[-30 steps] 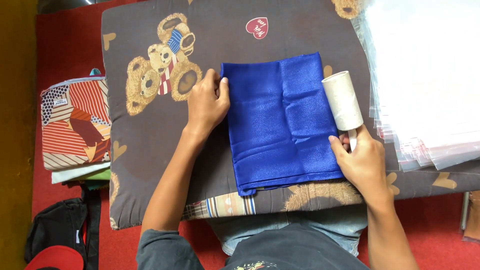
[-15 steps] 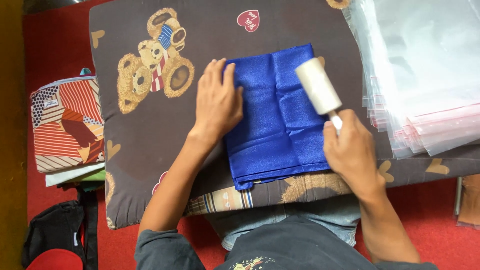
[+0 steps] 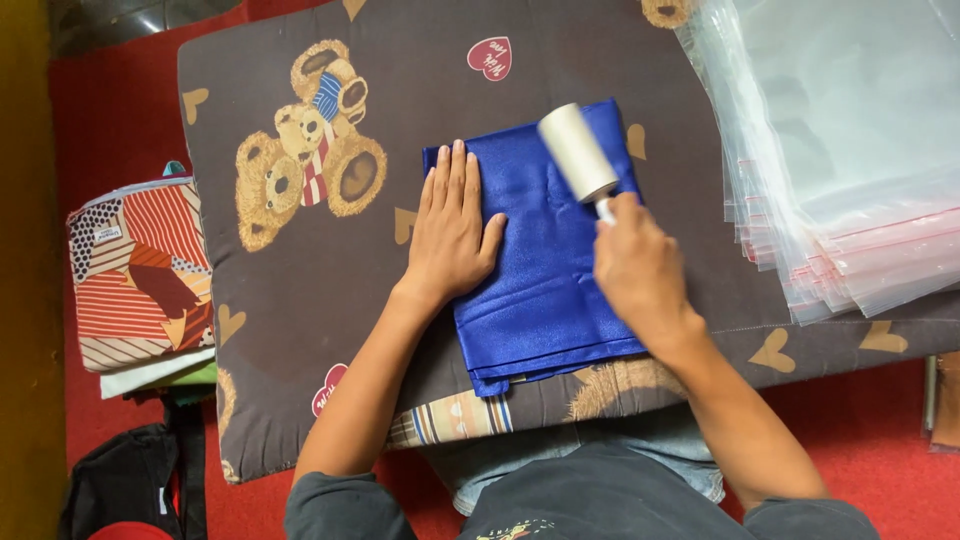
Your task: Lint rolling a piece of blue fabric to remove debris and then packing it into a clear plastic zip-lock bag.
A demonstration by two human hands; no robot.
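Note:
A folded blue satin cloth [image 3: 540, 280] lies on a brown cushion [image 3: 300, 290] printed with teddy bears. My left hand [image 3: 452, 230] presses flat on the cloth's left edge, fingers together. My right hand [image 3: 635, 268] grips the handle of a white lint roller [image 3: 577, 152], whose roll rests on the upper right part of the cloth.
A stack of clear plastic zip bags [image 3: 840, 150] lies on the cushion's right side. A striped orange pouch [image 3: 140, 270] sits on folded items to the left. A black bag [image 3: 130, 480] lies at the lower left on the red carpet [image 3: 110, 110].
My right hand has carried the roller from the cloth's right edge leftward onto the cloth. My left hand has moved from the cloth's corner to lie flat on it.

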